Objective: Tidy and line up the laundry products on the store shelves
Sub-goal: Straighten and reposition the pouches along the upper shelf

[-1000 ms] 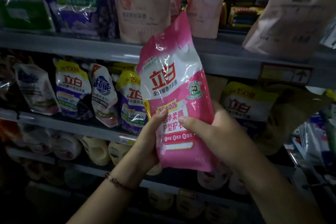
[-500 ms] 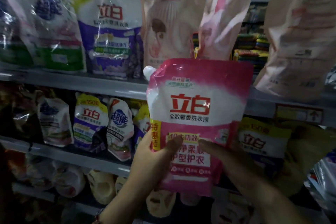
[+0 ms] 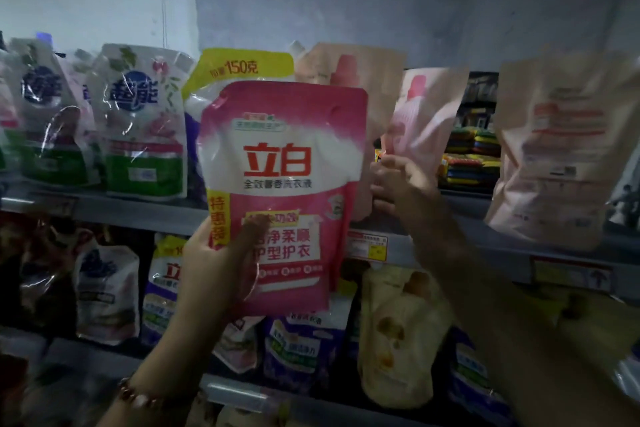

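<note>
With my left hand [image 3: 216, 263] gripping the pink detergent pouch [image 3: 282, 191] before the top shelf [image 3: 138, 210], my right hand [image 3: 398, 184] curls on a pale pouch [image 3: 427, 121]; I'd part that gap first

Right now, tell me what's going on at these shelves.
A person is tidying laundry refill pouches. The left hand grips a pink detergent pouch by its lower part and holds it upright in front of the top shelf. The right hand reaches up to a pale pink pouch standing on that shelf, fingers curled at its lower edge. The pink pouch is not yet set down; other pouches fill the shelves beside and below.
</note>
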The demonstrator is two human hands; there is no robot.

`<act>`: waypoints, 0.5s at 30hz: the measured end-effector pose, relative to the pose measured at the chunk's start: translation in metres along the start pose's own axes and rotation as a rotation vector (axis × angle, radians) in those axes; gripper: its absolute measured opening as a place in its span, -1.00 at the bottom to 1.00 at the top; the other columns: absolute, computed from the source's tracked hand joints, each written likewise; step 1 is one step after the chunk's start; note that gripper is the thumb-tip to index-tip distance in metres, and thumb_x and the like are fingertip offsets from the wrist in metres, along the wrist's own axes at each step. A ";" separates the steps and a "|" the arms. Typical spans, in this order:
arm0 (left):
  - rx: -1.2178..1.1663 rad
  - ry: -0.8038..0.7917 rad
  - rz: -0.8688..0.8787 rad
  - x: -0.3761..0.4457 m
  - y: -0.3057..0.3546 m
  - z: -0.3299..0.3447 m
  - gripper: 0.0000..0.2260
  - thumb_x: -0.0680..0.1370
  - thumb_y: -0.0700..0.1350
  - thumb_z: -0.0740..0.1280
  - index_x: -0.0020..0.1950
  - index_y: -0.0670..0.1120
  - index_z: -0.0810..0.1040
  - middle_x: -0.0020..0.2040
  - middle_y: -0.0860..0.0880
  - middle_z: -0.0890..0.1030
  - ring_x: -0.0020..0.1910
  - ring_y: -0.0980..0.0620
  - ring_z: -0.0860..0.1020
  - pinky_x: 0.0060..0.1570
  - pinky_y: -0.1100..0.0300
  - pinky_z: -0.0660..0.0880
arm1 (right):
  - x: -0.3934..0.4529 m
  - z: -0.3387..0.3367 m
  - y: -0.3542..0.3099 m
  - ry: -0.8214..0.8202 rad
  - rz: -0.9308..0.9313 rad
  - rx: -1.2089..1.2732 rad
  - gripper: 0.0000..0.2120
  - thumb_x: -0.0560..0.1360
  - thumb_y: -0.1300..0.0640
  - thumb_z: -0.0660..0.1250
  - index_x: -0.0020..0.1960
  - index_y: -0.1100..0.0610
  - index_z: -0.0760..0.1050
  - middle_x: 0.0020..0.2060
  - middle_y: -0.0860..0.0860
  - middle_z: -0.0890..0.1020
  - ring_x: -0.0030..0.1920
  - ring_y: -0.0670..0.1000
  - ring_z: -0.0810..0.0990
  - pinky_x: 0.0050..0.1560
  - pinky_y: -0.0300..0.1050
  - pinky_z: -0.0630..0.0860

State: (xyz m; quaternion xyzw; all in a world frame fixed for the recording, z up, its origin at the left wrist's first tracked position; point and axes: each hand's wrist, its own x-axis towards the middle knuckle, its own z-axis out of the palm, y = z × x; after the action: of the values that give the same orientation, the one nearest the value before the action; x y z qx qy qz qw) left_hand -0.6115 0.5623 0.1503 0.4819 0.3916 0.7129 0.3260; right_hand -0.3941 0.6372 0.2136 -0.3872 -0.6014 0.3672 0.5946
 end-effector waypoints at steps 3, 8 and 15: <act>-0.048 0.056 0.006 0.008 0.004 -0.013 -0.86 0.52 -0.11 0.42 0.06 -0.08 0.59 -0.08 -0.10 0.73 -0.14 -0.11 0.72 -0.25 0.05 0.64 | 0.042 0.008 0.002 0.047 0.075 -0.033 -0.33 0.33 -0.25 0.42 0.34 0.03 0.42 0.16 -0.03 0.59 0.15 0.05 0.59 0.13 0.06 0.58; -0.067 0.130 0.010 0.015 0.006 -0.030 -0.90 0.52 -0.12 0.41 0.03 -0.03 0.61 -0.09 -0.06 0.74 -0.15 -0.08 0.72 -0.18 0.02 0.63 | 0.086 0.020 0.013 0.109 0.147 0.013 -0.63 0.48 -0.16 0.37 0.17 0.05 0.50 -0.19 0.00 0.58 -0.23 0.01 0.59 -0.24 -0.09 0.59; -0.045 0.187 -0.033 0.033 -0.006 -0.041 -0.66 0.43 0.11 0.50 0.13 -0.01 0.62 0.05 -0.12 0.71 0.03 -0.19 0.69 0.06 -0.25 0.57 | 0.110 0.015 0.012 0.090 0.208 -0.021 -0.86 0.52 0.01 0.40 -0.12 0.06 0.52 -0.43 -0.04 0.51 -0.38 -0.02 0.46 -0.36 -0.13 0.42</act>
State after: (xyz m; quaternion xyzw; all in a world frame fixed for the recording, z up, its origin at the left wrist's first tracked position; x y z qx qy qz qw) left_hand -0.6608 0.5833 0.1497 0.3994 0.4122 0.7578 0.3103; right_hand -0.4080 0.7420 0.2501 -0.4698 -0.5344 0.4026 0.5758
